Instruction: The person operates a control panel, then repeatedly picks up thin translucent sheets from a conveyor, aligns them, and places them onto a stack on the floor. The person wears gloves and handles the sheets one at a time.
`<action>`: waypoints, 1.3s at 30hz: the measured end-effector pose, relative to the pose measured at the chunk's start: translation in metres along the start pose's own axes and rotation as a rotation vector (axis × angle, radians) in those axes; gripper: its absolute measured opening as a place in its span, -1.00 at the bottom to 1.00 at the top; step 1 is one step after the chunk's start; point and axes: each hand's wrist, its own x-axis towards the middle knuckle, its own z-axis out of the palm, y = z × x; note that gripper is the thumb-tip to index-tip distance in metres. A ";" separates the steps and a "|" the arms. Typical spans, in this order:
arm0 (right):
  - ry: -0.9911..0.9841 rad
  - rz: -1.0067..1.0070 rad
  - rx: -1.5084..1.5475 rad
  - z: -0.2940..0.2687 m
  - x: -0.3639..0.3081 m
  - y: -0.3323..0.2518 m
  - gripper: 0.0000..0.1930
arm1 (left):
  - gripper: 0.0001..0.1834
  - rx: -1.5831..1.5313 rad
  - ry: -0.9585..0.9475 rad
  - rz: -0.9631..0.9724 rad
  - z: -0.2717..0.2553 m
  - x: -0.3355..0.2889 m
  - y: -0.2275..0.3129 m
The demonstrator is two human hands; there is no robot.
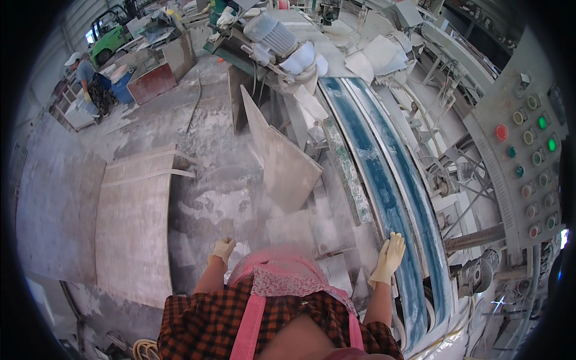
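Note:
My right hand, in a pale yellow glove, lies with its fingers stretched out at the left edge of a blue conveyor belt. Nothing shows in its grasp. The belt is wet-looking, smeared with white, and runs away from me beside a second narrow blue strip. Low at my left side hangs my left hand, also gloved, its fingers curled with no object visible in them. It is over the dusty floor, apart from any thing. A pink apron covers my front.
A tilted board stands left of the belt. Large flat panels lie at left. At right is a control panel with lit green buttons and a red one. A motor sits ahead. Far left, a person bends near a green forklift.

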 end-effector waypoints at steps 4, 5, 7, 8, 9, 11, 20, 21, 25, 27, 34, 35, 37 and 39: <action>0.014 0.023 -0.010 0.005 0.000 0.000 -0.72 | -0.56 -0.112 -0.006 0.020 0.000 0.001 -0.005; 0.012 0.019 -0.034 0.005 0.000 0.000 -0.72 | -0.56 -0.101 -0.006 0.006 -0.001 0.001 -0.007; 0.017 0.029 -0.041 0.004 -0.001 0.000 -0.71 | -0.56 -0.083 0.001 -0.011 -0.003 0.001 -0.011; 0.010 0.033 -0.068 0.003 -0.001 -0.001 -0.72 | -0.56 -0.080 0.011 -0.011 -0.004 0.000 -0.013; 0.017 0.033 -0.073 0.002 0.000 -0.001 -0.72 | -0.56 -0.067 0.023 -0.045 -0.005 0.000 -0.014; 0.012 0.009 -0.094 -0.001 0.002 -0.002 -0.74 | -0.55 0.026 0.016 0.027 -0.007 -0.002 -0.017; 0.004 0.008 -0.098 0.003 0.012 0.009 -0.76 | -0.53 0.036 0.080 -0.001 -0.002 0.008 -0.025; 0.001 0.002 -0.100 0.004 0.013 0.010 -0.76 | -0.53 0.040 0.081 -0.002 -0.002 0.009 -0.026; -0.054 0.070 -0.112 0.005 0.013 0.012 -0.74 | -0.52 0.106 0.083 0.015 -0.002 0.009 -0.025; 0.007 0.081 -0.078 0.005 0.013 0.011 -0.69 | -0.53 0.088 0.087 0.005 -0.004 0.003 -0.021; -0.029 0.110 -0.105 0.007 0.014 0.017 -0.65 | -0.55 -0.069 0.091 -0.077 -0.006 -0.026 0.002; -0.040 0.110 -0.106 0.008 0.014 0.018 -0.64 | -0.55 -0.075 0.097 -0.080 -0.007 -0.027 0.003; -0.012 0.117 -0.141 0.008 0.014 0.020 -0.62 | -0.56 -0.091 0.091 -0.073 -0.007 -0.026 0.004; 0.004 0.117 -0.145 0.009 0.014 0.022 -0.59 | -0.57 -0.069 0.089 -0.052 -0.007 -0.021 0.000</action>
